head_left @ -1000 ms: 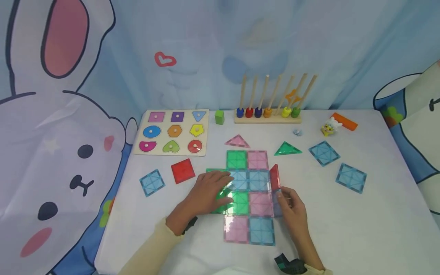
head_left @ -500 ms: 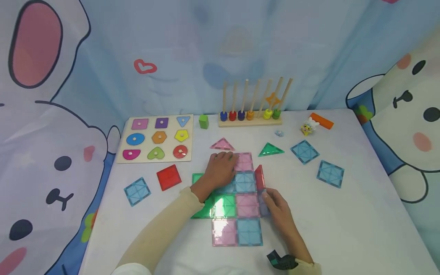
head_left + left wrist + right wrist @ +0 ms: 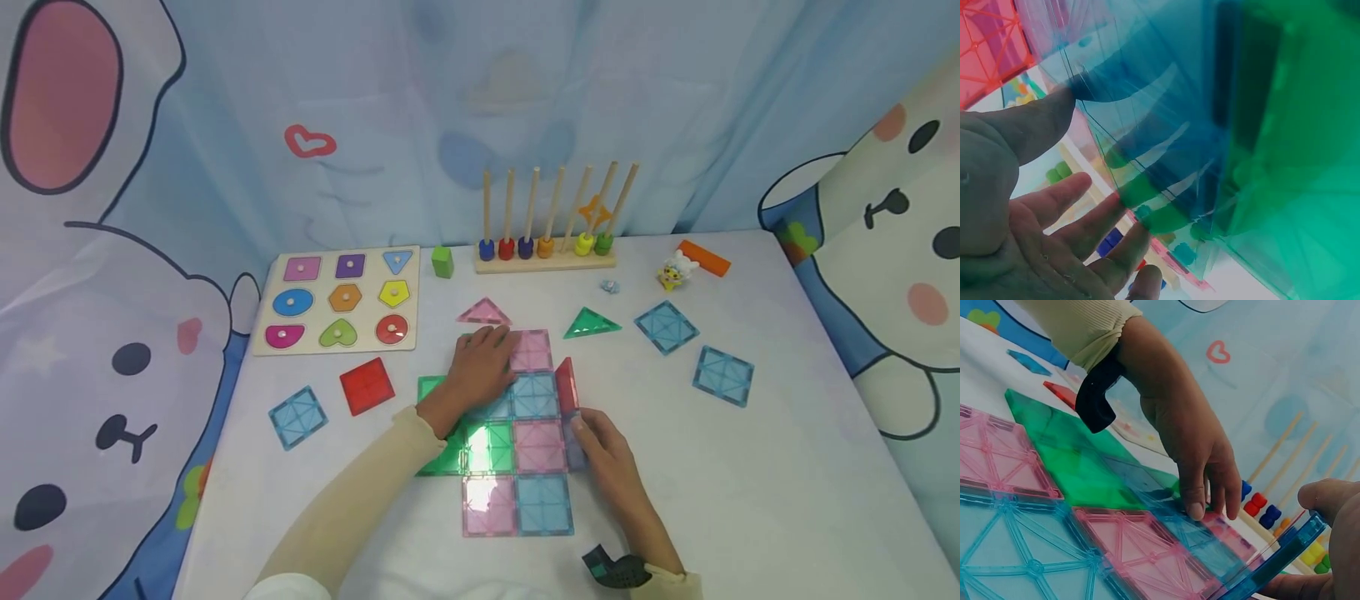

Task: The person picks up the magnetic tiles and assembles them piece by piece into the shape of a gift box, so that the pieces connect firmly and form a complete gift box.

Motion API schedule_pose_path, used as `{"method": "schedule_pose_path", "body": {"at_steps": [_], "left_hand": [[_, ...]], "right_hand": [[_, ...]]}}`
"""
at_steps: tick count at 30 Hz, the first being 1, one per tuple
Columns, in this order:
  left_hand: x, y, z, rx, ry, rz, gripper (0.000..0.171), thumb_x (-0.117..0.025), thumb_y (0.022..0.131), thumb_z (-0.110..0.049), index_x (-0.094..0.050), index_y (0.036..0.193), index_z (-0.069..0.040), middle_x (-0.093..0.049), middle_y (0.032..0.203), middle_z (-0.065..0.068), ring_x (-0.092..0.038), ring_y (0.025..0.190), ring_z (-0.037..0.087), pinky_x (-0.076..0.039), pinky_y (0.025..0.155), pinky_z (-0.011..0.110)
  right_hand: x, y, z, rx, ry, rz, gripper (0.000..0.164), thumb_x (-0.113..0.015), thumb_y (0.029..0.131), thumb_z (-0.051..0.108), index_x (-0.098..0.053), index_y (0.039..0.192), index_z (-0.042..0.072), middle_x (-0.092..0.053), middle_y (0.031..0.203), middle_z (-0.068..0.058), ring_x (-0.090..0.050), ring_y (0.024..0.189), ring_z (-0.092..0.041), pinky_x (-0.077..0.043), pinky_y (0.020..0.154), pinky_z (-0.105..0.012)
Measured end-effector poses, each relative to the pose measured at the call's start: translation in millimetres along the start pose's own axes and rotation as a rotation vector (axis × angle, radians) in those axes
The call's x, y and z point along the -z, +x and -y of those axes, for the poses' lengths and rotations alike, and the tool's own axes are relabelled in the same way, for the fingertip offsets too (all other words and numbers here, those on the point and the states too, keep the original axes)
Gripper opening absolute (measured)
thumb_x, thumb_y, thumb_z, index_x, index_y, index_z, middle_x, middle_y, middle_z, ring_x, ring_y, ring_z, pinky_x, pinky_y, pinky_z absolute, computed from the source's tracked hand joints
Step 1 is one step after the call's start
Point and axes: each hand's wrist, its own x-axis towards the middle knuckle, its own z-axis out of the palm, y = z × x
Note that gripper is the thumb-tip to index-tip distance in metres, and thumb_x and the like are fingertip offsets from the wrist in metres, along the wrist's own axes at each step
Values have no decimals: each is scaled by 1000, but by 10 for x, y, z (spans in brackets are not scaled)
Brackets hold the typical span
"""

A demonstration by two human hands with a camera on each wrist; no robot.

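Observation:
Square translucent magnetic tiles lie joined flat on the table, with a pink tile (image 3: 531, 350) at the far end and a blue tile (image 3: 543, 505) nearest me. My left hand (image 3: 480, 367) reaches over the far left part, its fingertips touching the tiles and covering most of a green one. In the left wrist view its fingers (image 3: 1054, 206) are spread. At the right side my right hand (image 3: 609, 458) pinches a blue tile (image 3: 1285, 553) between thumb and fingers, holding it tilted up along the edge. Just beyond it a red tile (image 3: 567, 386) stands on edge.
Loose tiles lie around: a red square (image 3: 367, 387), a blue square (image 3: 297, 417), a green triangle (image 3: 591, 323) and a pink triangle (image 3: 485, 312). Behind are a shape puzzle board (image 3: 330, 321), a green block (image 3: 442, 262), a peg rack (image 3: 546, 265) and a small figurine (image 3: 674, 272).
My left hand has moved from the left green tiles to the far left part of the layout. The right hand keeps its hold at the right edge. The head view has shifted.

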Motion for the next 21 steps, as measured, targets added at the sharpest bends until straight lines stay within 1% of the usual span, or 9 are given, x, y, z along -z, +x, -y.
{"method": "schedule_pose_path", "body": {"at_steps": [4, 8, 11, 14, 16, 19, 21], "left_hand": [[-8, 32, 2, 4, -13, -50, 72, -68, 83, -42, -34, 144, -24, -35, 147, 2, -29, 136, 26, -29, 102, 51], [-27, 22, 2, -8, 15, -129, 74, -72, 81, -42, -35, 143, -26, -38, 145, 0, -32, 134, 23, -29, 102, 49], [15, -30, -21, -25, 22, -201, 64, -69, 83, -38, -42, 140, -26, -42, 140, -2, -35, 131, 21, -30, 101, 48], [119, -106, -63, -48, -5, -273, 51, -67, 85, -33, -51, 133, -26, -49, 134, -4, -41, 126, 20, -32, 98, 47], [190, -169, -91, -68, -21, -306, 44, -66, 86, -32, -55, 128, -26, -53, 130, -6, -46, 123, 18, -32, 98, 47], [264, -283, -126, -101, -29, -312, 41, -67, 86, -33, -58, 126, -26, -56, 126, -8, -49, 119, 16, -32, 98, 47], [292, -357, -149, -118, -26, -298, 41, -66, 87, -35, -59, 126, -27, -57, 125, -9, -50, 119, 14, -32, 98, 46]], "right_hand": [[-25, 26, -72, 5, -17, -21, 53, -44, 93, 57, -48, 129, 19, -49, 137, -4, -39, 133, -28, -34, 103, -54], [-22, 7, -38, 1, -1, -15, 50, -45, 95, 52, -48, 130, 17, -49, 138, -5, -37, 134, -29, -32, 105, -54], [-4, -11, 24, -11, 9, 4, 48, -46, 95, 49, -48, 130, 16, -47, 139, -6, -36, 135, -29, -31, 105, -53], [20, -27, 76, -29, 8, 18, 48, -46, 95, 48, -47, 130, 15, -46, 140, -7, -36, 135, -29, -31, 106, -53], [30, -31, 91, -35, 1, 21, 50, -46, 96, 49, -47, 131, 14, -46, 140, -7, -35, 135, -29, -30, 106, -53], [31, -30, 98, -32, 7, 26, 51, -46, 96, 49, -46, 132, 12, -46, 141, -8, -33, 137, -30, -29, 107, -53], [26, -19, 93, -25, 2, 25, 51, -46, 96, 49, -46, 132, 12, -46, 140, -8, -34, 136, -31, -29, 106, -54]]}}
